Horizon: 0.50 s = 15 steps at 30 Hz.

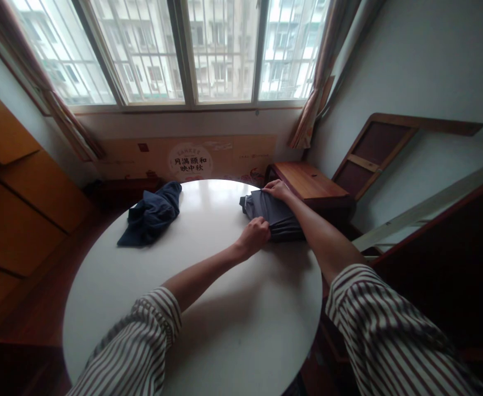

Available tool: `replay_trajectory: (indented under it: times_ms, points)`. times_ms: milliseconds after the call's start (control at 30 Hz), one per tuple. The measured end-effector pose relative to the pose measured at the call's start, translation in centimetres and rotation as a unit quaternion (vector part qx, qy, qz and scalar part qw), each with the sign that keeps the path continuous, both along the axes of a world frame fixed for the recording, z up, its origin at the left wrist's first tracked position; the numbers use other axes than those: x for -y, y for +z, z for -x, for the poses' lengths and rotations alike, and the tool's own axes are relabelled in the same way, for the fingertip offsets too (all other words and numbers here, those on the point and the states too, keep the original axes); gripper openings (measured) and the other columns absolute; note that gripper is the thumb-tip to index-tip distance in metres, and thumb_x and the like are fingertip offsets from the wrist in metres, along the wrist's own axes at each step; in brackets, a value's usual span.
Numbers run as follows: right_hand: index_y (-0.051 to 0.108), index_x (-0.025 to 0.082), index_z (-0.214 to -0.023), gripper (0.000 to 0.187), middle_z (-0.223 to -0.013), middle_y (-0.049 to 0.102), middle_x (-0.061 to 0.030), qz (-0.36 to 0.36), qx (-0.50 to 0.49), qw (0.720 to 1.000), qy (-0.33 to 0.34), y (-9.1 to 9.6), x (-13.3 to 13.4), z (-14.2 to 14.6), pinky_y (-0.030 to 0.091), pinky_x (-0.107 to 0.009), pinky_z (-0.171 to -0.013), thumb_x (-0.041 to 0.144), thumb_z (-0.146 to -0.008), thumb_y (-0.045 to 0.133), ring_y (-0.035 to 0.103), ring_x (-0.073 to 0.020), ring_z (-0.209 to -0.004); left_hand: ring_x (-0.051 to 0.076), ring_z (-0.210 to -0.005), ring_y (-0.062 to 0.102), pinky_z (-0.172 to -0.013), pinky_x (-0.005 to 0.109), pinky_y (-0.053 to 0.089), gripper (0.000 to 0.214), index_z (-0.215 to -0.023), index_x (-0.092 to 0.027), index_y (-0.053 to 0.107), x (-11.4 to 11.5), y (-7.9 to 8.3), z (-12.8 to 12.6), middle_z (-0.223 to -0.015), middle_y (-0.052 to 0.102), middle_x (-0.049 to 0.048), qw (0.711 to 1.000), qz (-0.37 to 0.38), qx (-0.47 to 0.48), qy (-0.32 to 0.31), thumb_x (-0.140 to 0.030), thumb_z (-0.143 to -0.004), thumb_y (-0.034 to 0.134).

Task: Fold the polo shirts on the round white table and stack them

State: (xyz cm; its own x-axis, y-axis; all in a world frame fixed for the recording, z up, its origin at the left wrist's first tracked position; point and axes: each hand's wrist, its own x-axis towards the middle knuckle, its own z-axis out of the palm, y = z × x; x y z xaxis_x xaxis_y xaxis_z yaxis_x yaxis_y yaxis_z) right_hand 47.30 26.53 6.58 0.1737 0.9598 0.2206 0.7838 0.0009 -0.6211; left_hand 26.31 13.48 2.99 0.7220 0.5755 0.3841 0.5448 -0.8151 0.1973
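Observation:
Toward the right side of the round white table (212, 286) lies a stack of folded dark clothes, topped by a grey folded garment (266, 206). My left hand (254, 235) pinches the near edge of that garment. At its far right corner, my right hand (278, 190) has its fingers closed on the cloth. Both arms stretch forward in striped sleeves. What kind of garment it is, I cannot make out. A crumpled dark blue garment (153, 214) lies apart on the table's far left.
A wooden cabinet (307, 181) stands beyond the table at the right, near a leaning wooden frame (373, 148). Orange-brown cupboards (27, 198) line the left side. Barred windows (220, 49) with curtains (313, 104) span the far wall, above a printed board (142, 154).

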Motion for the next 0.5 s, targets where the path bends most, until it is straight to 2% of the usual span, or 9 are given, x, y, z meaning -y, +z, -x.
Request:
replay_trajectory:
  times_ms: [67, 200, 300, 400, 500]
  points:
    - [0.075, 0.014, -0.093, 0.035, -0.095, 0.075, -0.0105, -0.001, -0.004, 1.000, -0.020, 0.1, 0.3, -0.9, 0.052, -0.030, -0.087, 0.041, -0.072, 0.082, 0.068, -0.0222, -0.093, 0.023, -0.097, 0.063, -0.090, 0.035, 0.054, 0.014, -0.098, -0.012, 0.067, -0.4, 0.5, -0.2, -0.101, 0.063, 0.0123, 1.000, 0.011, 0.015, 0.016, -0.018, -0.095, 0.055]
    - [0.072, 0.010, -0.101, 0.040, -0.096, 0.073, -0.0129, 0.016, -0.012, 0.998, -0.066, 0.5, 1.5, -3.3, 0.054, -0.031, -0.081, 0.037, -0.073, 0.083, 0.068, -0.0217, -0.086, 0.023, -0.108, 0.059, -0.089, 0.033, 0.054, 0.025, -0.119, -0.018, 0.063, -1.3, 1.4, -1.7, -0.115, 0.061, 0.0099, 0.999, -0.010, 0.018, -0.028, -0.025, -0.095, 0.059]
    - [0.070, 0.010, -0.105, 0.042, -0.096, 0.073, -0.0124, 0.025, -0.014, 0.996, -0.086, 0.5, 2.6, -4.6, 0.055, -0.030, -0.079, 0.035, -0.074, 0.082, 0.068, -0.0207, -0.085, 0.022, -0.105, 0.059, -0.084, 0.030, 0.053, 0.020, -0.112, -0.019, 0.066, -1.3, 1.8, -3.0, -0.113, 0.061, 0.0101, 0.998, -0.029, -0.001, -0.054, -0.022, -0.099, 0.052]
    - [0.067, 0.011, -0.110, 0.050, -0.101, 0.071, -0.0126, 0.021, -0.005, 0.994, -0.109, 0.3, 3.4, -5.1, 0.054, -0.031, -0.082, 0.038, -0.072, 0.084, 0.067, -0.0208, -0.090, 0.021, -0.100, 0.060, -0.078, 0.028, 0.053, 0.026, -0.105, -0.019, 0.068, -0.6, 1.8, -3.5, -0.109, 0.062, 0.0104, 0.996, -0.044, 0.007, -0.079, -0.025, -0.103, 0.043]
    - [0.067, 0.010, -0.108, 0.055, -0.102, 0.070, -0.0143, 0.036, -0.002, 0.993, -0.116, 0.0, 4.2, -5.4, 0.056, -0.031, -0.074, 0.044, -0.069, 0.086, 0.066, -0.0211, -0.084, 0.020, -0.097, 0.061, -0.079, 0.028, 0.053, 0.027, -0.098, -0.017, 0.069, 0.1, 1.0, -3.2, -0.105, 0.063, 0.0105, 0.994, -0.043, 0.002, -0.097, -0.033, -0.102, 0.048]
